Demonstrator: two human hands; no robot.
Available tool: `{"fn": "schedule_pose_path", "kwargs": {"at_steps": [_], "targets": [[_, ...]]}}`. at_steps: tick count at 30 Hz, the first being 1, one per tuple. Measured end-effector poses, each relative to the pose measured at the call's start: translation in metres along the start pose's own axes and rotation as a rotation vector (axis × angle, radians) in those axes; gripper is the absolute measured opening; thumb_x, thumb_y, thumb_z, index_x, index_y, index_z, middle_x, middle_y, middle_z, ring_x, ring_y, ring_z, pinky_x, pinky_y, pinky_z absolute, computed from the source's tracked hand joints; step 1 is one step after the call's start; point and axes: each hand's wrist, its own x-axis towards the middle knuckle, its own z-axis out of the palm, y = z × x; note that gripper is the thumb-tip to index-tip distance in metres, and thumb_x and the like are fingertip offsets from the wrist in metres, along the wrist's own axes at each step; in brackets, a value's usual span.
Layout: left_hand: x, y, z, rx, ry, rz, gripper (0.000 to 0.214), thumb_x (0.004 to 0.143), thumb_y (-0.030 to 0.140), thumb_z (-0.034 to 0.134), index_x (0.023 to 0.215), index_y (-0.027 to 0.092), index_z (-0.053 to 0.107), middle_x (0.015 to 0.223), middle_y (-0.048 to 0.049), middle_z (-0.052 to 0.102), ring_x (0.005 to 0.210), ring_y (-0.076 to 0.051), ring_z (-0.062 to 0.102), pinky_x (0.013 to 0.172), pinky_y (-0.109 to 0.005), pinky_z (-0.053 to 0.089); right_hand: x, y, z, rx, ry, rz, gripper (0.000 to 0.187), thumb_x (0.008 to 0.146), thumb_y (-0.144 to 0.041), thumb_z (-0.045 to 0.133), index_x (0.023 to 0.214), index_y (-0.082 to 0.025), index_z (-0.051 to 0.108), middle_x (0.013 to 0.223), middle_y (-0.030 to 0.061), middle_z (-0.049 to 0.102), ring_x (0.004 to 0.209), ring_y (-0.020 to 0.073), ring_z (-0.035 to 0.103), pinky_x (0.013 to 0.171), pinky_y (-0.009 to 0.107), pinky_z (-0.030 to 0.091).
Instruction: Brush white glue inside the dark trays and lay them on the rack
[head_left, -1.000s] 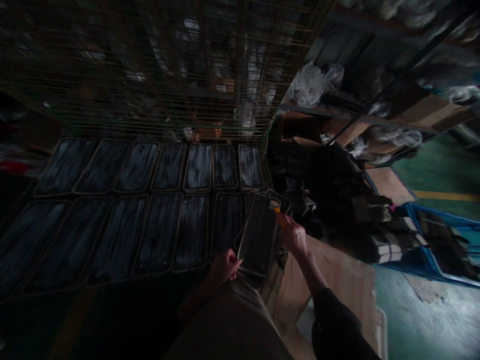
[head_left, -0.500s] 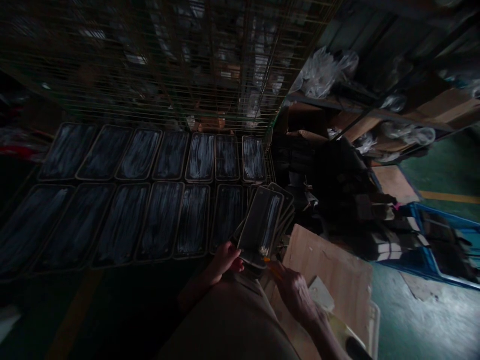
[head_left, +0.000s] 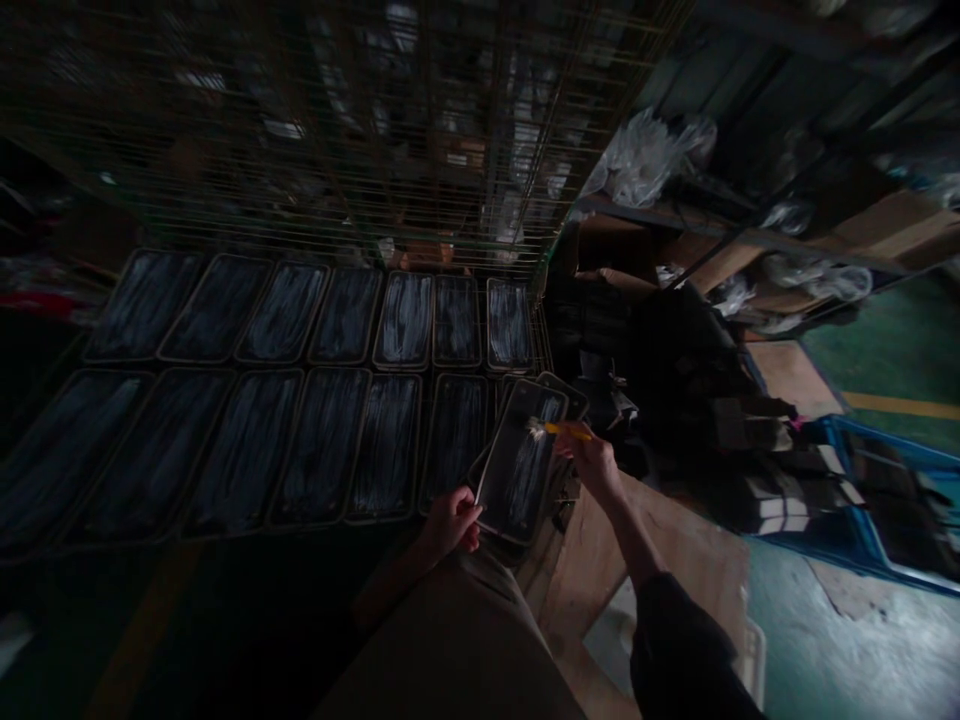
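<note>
In the head view, my left hand (head_left: 452, 522) pinches the lower left corner of a dark rectangular panel (head_left: 499, 475) with a thin pale rim. My right hand (head_left: 592, 462) is closed around the yellow handle of a paintbrush (head_left: 562, 430). Its pale bristles rest on the upper part of the panel, where whitish streaks run lengthwise on the right side. Beneath this panel lies a small stack of similar ones, partly hidden. Left of it, two rows of like panels (head_left: 386, 440) lie side by side, streaked with white.
A wire mesh cage (head_left: 360, 130) rises behind the rows. A wooden board (head_left: 660, 530) lies at my right, under my forearm. Farther right are dark piled goods, a blue crate (head_left: 862, 530), and shelving with plastic bags (head_left: 645, 155) and cardboard.
My right hand has moved the paintbrush from the panel's near end up towards its far end. The left hand keeps its hold on the corner.
</note>
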Motion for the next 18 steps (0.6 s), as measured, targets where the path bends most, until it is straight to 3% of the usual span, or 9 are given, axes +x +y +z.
{"fn": "schedule_pose_path", "kwargs": {"at_steps": [5, 8, 14, 18], "targets": [[-0.001, 0.001, -0.001, -0.021, -0.013, 0.018, 0.038, 0.08, 0.054, 0.068, 0.082, 0.022, 0.047, 0.052, 0.0071, 0.057, 0.04, -0.014, 0.061, 0.038, -0.02, 0.045, 0.032, -0.015, -0.001, -0.357, 0.13, -0.163, 0.04, 0.103, -0.041, 0.039, 0.122, -0.019, 0.068, 0.097, 0.0094, 0.077, 0.082, 0.0224, 0.074, 0.07, 0.03, 0.057], [-0.001, 0.002, -0.002, -0.015, 0.0, 0.008, 0.038, 0.079, 0.054, 0.069, 0.081, 0.022, 0.047, 0.051, 0.0073, 0.057, 0.039, -0.013, 0.061, 0.038, -0.019, 0.044, 0.027, -0.023, 0.01, -0.474, 0.058, -0.2, 0.038, 0.103, -0.032, 0.038, 0.126, -0.021, 0.066, 0.1, 0.0092, 0.077, 0.084, 0.021, 0.074, 0.067, 0.026, 0.053], [-0.001, 0.001, -0.004, -0.058, -0.016, 0.014, 0.038, 0.08, 0.053, 0.069, 0.083, 0.022, 0.048, 0.052, 0.0068, 0.058, 0.04, -0.014, 0.062, 0.038, -0.02, 0.044, -0.053, -0.029, 0.034, -0.402, -0.257, -0.265, 0.037, 0.105, -0.029, 0.039, 0.129, -0.021, 0.065, 0.098, 0.0094, 0.076, 0.08, 0.0207, 0.074, 0.066, 0.027, 0.055], [-0.001, 0.001, -0.005, -0.088, -0.024, -0.028, 0.04, 0.08, 0.054, 0.071, 0.084, 0.021, 0.048, 0.05, 0.0069, 0.058, 0.041, -0.015, 0.063, 0.039, -0.021, 0.046, -0.099, -0.042, 0.033, -0.207, -0.393, -0.132, 0.036, 0.105, -0.036, 0.041, 0.125, -0.021, 0.067, 0.094, 0.0099, 0.077, 0.081, 0.0215, 0.075, 0.068, 0.029, 0.058]]}}
